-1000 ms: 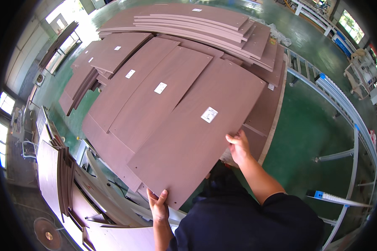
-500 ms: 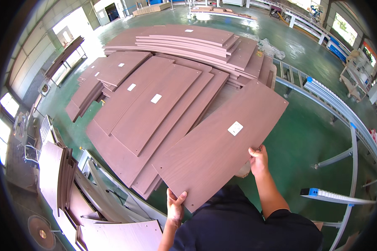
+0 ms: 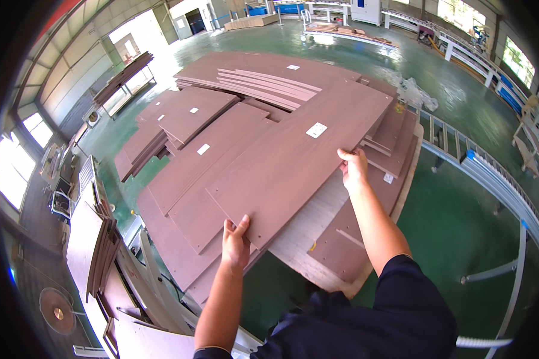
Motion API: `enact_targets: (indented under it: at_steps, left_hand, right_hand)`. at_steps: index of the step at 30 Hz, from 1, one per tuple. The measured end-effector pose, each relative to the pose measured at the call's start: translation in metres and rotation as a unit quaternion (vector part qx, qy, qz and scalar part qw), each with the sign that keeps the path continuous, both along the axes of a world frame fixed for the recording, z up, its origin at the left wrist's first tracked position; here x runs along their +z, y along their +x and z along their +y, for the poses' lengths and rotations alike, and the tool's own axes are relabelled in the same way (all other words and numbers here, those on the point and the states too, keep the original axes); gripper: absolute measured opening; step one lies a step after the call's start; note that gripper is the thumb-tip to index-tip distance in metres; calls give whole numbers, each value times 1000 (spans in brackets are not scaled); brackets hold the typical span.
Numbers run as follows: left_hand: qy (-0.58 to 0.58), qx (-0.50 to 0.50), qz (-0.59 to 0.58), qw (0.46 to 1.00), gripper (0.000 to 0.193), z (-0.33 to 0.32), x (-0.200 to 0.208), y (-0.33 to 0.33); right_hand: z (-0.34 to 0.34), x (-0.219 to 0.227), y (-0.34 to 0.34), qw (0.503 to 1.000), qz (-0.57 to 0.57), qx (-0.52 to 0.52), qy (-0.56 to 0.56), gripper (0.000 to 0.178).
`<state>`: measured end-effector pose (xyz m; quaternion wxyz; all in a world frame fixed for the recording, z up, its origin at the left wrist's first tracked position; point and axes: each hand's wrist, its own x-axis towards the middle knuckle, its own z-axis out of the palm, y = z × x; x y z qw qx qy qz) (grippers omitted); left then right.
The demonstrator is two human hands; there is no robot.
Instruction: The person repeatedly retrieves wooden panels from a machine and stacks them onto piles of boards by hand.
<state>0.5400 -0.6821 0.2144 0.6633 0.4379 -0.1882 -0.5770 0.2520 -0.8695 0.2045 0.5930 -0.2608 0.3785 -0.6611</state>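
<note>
Two-handed hold: brown rectangular wood-grain panel (image 3: 293,173) over flat stacked brown boards (image 3: 179,179).
Left hand (image 3: 236,244) pinching near short edge, thumb on top; right hand (image 3: 354,168), reaching farther out, pinching right long edge.

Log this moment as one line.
Left hand: holds brown panel, near end | Right hand: holds panel, right edge | Panel: over stacked boards, contact unclear

Panel (image 3: 299,161) above stacked boards (image 3: 191,173)
</note>
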Motion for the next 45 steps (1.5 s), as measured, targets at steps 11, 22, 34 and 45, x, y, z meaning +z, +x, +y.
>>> enact_targets:
  at_steps: [11,22,34,45]
  left_hand:
    - [77,6,-162,984,41,-152,-4,114]
    - [3,-158,-457,875,85,-267,71,143]
    - [-93,-110,-604,784,68,-531,62,102]
    - [-322,-185,-678,635,32,-307,-34,-48]
  right_hand:
    - [-165,-14,-91,997,21,-76,13,39]
    - [-228,27,-228,804,589,38,73,38]
    - [-184,5,-238,882,408,-122,202,27]
    - [-239,48,-135,841,495,-148,160,45]
